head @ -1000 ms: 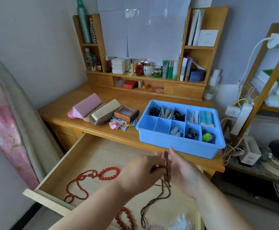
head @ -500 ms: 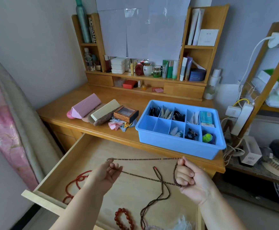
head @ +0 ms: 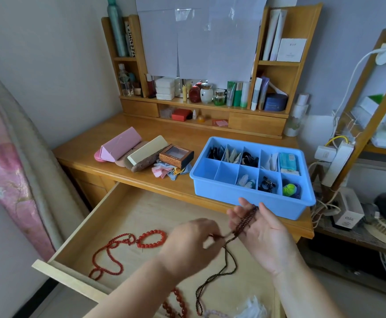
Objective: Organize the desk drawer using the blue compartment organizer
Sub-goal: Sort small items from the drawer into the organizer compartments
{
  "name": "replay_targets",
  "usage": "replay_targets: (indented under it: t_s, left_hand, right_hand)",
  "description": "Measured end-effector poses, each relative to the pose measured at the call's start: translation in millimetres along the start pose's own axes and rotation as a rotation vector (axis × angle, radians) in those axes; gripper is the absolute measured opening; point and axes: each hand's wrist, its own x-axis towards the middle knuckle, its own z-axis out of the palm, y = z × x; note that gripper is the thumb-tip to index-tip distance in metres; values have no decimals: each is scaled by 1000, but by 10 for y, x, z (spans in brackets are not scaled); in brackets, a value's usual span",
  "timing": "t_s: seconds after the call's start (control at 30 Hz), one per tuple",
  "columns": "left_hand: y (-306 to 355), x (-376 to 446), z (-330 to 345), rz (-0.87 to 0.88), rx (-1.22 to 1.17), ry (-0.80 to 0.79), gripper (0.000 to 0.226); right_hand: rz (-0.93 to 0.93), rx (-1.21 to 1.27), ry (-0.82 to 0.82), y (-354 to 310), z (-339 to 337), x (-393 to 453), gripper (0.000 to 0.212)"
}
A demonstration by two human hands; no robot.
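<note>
I am looking down at 2 hands over the open pale wooden drawer (head: 77, 255). The left hand (head: 187, 246) is pinching the long string of tiny dark brown beads (head: 245, 222). The right hand (head: 263, 237) is flat and spread, and the beads are lying in loops across its fingers. The rest of the string is hanging down into the drawer. I think winding is the job now. To do it well, I am thinking the loops should be small and snug so the tail is not snagging on the red bead strings (head: 109, 253) below. Farther away, the blue plastic box with 10 little rooms (head: 245, 193) is sitting on the desk top. The 2 front left rooms are looking bare, so the beads could be going there.
</note>
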Motion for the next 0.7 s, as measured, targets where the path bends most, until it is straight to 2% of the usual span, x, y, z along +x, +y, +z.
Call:
replay_targets:
  t_s: [0.07, 0.1, 0.17, 0.23, 0.3, 0.37, 0.47, 0.53, 0.6, 0.63, 0.7]
  left_hand:
    - [177, 82, 4, 102, -13, -28, 10]
    - [219, 141, -7, 80, -31, -5, 11]
    - [193, 270, -44, -80, -57, 20, 24]
    - [31, 363, -84, -321, -206, -78, 36]
    - [-180, 330, -120, -592, -508, -207, 36]
    - [-368, 200, -117, -819, -974, -197, 30]
    - [-515, 37, -39, -993, -1561, 50, 27]
    - [-486, 14, 58, -990, -1746, 236, 31]
    - [-377, -2, 159, -955, -1683, 245, 27]
    - [-302, -17, 198, -911, -1543, 184, 24]
    - [-170, -74, 266, -717, -1054, 12, 17]
  right_hand:
    - [97, -245, -29, 40, 42, -24, 43]
    - [134, -382, -41, 63, 56, -43, 43]
    - [188, -524, -52, 82, 67, -82, 36]
    - [214, -442, 23, 51, 45, -107, 29]
    - [213, -281, 83, -2, -5, -124, 27]
    - [239, -177, 54, -46, -66, -144, 28]
    - [281, -91, -53, -48, -100, -175, 37]
    - [251, -27, -66, 9, -93, -173, 36]
    - [189, 59, -17, 91, -67, -138, 21]
    - [147, 111, 10, 117, -51, -113, 12]
    - [33, 174, 65, 136, -5, -69, 7]
